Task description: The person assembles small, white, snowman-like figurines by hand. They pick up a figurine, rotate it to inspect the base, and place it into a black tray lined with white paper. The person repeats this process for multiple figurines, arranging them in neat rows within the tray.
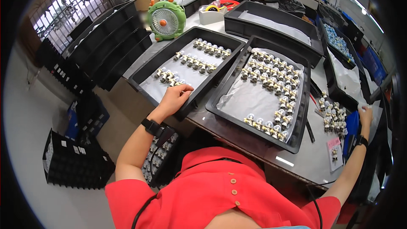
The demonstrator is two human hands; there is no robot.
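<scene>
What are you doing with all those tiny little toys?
A person in a red shirt sits at a table covered with black trays. The left hand rests on the near edge of the left tray, touching the small figures lined up there on white paper. The right hand reaches far out to the right, beside a loose cluster of figures on the table. The middle tray holds many more in rows.

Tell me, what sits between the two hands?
The head view shows a black tray of small figurines between the left hand and right hand.
</scene>
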